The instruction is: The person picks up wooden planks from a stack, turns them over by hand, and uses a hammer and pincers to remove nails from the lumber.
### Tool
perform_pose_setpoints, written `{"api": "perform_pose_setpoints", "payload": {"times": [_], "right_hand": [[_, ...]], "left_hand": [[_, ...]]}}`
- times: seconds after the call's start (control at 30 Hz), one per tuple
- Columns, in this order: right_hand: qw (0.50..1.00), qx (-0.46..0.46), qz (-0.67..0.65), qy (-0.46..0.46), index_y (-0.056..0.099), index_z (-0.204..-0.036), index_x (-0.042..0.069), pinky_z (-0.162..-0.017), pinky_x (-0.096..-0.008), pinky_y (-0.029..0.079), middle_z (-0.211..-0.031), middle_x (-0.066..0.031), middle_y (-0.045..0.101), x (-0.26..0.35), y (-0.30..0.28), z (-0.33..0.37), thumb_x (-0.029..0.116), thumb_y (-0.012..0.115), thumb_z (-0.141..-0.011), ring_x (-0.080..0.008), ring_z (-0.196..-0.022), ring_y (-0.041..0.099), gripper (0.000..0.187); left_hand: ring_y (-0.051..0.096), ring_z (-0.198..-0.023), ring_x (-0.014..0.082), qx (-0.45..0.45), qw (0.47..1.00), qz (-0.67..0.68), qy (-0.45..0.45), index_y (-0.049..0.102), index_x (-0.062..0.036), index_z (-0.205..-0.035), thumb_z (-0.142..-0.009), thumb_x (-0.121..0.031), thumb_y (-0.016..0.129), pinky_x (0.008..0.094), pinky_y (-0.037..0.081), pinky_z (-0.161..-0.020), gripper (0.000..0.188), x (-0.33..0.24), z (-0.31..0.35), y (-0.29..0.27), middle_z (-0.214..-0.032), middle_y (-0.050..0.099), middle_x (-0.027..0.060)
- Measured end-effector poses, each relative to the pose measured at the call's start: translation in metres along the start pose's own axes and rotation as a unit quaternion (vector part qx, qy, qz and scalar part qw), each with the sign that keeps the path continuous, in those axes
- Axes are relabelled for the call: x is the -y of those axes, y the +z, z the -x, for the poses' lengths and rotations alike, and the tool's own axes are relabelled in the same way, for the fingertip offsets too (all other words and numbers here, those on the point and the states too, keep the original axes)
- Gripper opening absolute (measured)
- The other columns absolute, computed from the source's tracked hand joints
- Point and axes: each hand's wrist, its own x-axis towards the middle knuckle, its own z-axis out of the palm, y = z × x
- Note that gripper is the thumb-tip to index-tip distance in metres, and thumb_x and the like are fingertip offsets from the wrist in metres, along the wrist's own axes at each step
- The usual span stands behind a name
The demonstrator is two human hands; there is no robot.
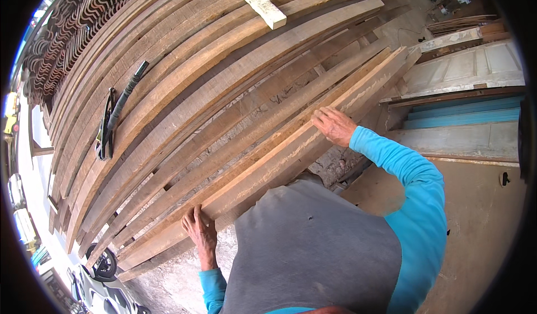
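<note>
A long wooden plank (263, 174) stands on its edge right in front of me, with a pale rough streak along its near face. My left hand (200, 234) is closed over its upper edge toward the left end. Farther along to the right, my right hand (334, 127) grips the same edge, fingers curled over the far side. Just beyond lies another narrow plank (268, 126), roughly parallel to it. My thumbs are partly hidden against the wood.
Several more long boards (224, 51) lie side by side beyond. On them rest a whitish wood block (262, 6) and a tool with a dark wrapped handle (126, 93). Wavy roof tiles (67, 40) are stacked far left. A motorcycle (100, 286) stands lower left, panelled doors (470, 68) at right.
</note>
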Motion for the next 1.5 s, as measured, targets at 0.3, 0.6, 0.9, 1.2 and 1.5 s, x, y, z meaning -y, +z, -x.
{"api": "perform_pose_setpoints", "payload": {"times": [0.3,0.6,0.9,1.2,1.5], "right_hand": [[0.997,-0.068,-0.044,0.011,0.050,-0.124,0.002,-0.114,-0.0440,0.039,-0.132,-0.0178,0.055,-0.048,-0.038,-0.078,0.004,0.080,-0.069,-0.0353,-0.129,0.051,0.063],[0.974,-0.160,-0.099,0.123,0.058,-0.121,0.005,-0.109,-0.0455,0.043,-0.133,-0.0169,0.057,-0.035,0.003,-0.098,0.018,0.071,-0.087,-0.0336,-0.127,0.054,0.038],[0.776,-0.300,-0.340,0.438,0.055,-0.131,0.000,-0.105,-0.0428,0.046,-0.130,-0.0219,0.060,-0.024,0.072,0.007,0.026,0.074,-0.089,-0.0347,-0.122,0.058,0.053],[0.241,-0.280,-0.733,0.571,0.034,-0.151,0.002,-0.117,-0.0520,0.031,-0.151,-0.0202,0.040,0.062,0.185,0.102,0.049,0.073,-0.088,-0.0348,-0.141,0.038,0.088],[0.208,-0.264,-0.826,0.452,0.026,-0.158,0.018,-0.118,-0.0546,0.029,-0.159,-0.0142,0.027,0.077,0.171,0.056,0.048,0.065,-0.095,-0.0333,-0.143,0.032,0.081]], "left_hand": [[0.050,-0.120,0.0366,-0.024,1.000,0.008,0.016,0.054,-0.0107,-0.136,-0.070,-0.004,0.079,0.0513,0.034,-0.109,0.070,0.010,-0.071,-0.024,-0.126,0.055,0.0162],[0.047,-0.131,0.0359,-0.147,0.988,-0.028,-0.024,0.051,-0.0128,-0.147,-0.087,-0.011,0.076,0.0477,0.037,-0.110,0.065,0.054,-0.105,0.036,-0.141,0.050,0.0168],[0.041,-0.141,0.0384,-0.123,0.992,0.022,-0.010,0.044,-0.0097,-0.151,-0.092,-0.010,0.070,0.0474,0.038,-0.114,0.064,0.037,-0.104,0.032,-0.148,0.046,0.0218],[0.063,-0.069,0.0148,-0.111,0.854,0.314,-0.399,0.066,0.0005,-0.093,-0.097,-0.024,0.069,0.0322,0.052,-0.066,0.025,-0.050,0.054,0.071,-0.078,0.069,0.0090],[0.047,-0.135,0.0400,-0.204,0.455,0.624,-0.602,0.029,0.0036,-0.151,-0.094,-0.067,0.056,0.0482,0.039,-0.113,0.095,-0.009,0.115,0.119,-0.146,0.045,0.0297]]}}
